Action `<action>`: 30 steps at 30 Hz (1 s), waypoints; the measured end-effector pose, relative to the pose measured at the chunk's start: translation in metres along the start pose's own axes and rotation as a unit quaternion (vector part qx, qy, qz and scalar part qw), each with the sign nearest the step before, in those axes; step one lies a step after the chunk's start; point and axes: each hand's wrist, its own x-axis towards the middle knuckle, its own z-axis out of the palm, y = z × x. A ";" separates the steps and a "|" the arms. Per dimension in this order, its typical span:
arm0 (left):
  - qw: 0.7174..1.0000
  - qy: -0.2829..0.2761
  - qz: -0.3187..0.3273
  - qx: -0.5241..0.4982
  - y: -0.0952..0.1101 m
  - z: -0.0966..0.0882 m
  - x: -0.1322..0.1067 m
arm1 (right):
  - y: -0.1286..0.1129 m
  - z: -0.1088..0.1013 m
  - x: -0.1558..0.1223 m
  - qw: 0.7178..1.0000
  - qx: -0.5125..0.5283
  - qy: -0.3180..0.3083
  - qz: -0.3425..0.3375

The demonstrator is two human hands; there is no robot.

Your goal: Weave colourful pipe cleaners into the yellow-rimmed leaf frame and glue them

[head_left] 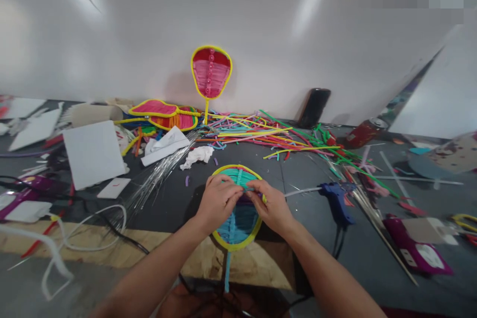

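A hand-fan shape of turquoise and blue pipe cleaners (227,231), edged in yellow, lies below me at the table's front edge. Its turquoise stem points towards me, and a twisted strip runs down its middle. My left hand (221,198) rests over its left half, fingers closed in a pinch. From the right, my right hand (270,203) pinches too, its fingertips almost meeting the left ones at the middle strip. A bit of turquoise pipe cleaner shows between the fingertips; the fingers partly hide it.
A pink and red fan (211,72) stands against the white partition (149,39). Loose pipe cleaners (246,131) lie behind my hands. To the right are a blue glue gun (337,203), a phone (315,107) and a can (367,131); at left, a white card (91,154) and wires (160,174).
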 end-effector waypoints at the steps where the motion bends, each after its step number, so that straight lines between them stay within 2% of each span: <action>1: 1.000 0.005 -0.013 0.002 0.001 -0.001 0.000 | 0.000 -0.002 0.000 1.000 -0.005 0.015 0.025; 5: 0.998 0.006 -0.056 0.004 0.003 -0.008 0.003 | 0.003 -0.018 0.002 0.978 -0.047 0.139 0.145; 7: 0.998 0.002 -0.059 0.002 0.004 -0.009 0.004 | 0.004 -0.026 0.004 0.969 -0.070 0.179 0.157; 9: 0.999 0.002 -0.053 0.000 0.004 -0.009 0.005 | 0.004 -0.029 0.005 0.968 -0.093 0.183 0.146; 12: 0.999 0.019 -0.042 -0.006 0.002 -0.007 0.004 | 0.003 -0.026 0.006 0.971 -0.125 0.148 0.141; 15: 0.998 0.038 -0.038 -0.015 0.001 -0.005 0.004 | 0.005 -0.028 0.008 0.963 -0.194 0.055 0.176; 18: 0.998 0.050 -0.039 -0.021 0.000 -0.004 0.003 | 0.016 -0.043 0.020 0.944 -0.253 -0.024 0.212; 23: 0.997 0.063 -0.026 -0.024 -0.001 -0.003 0.001 | 0.054 -0.064 0.056 0.923 -0.297 -0.086 0.231; 26: 0.997 0.070 -0.024 -0.017 -0.001 -0.004 0.002 | 0.073 -0.059 0.069 0.905 -0.325 -0.107 0.253; 30: 0.997 0.068 -0.031 -0.015 -0.002 -0.005 0.002 | 0.081 -0.044 0.071 0.896 -0.347 -0.117 0.252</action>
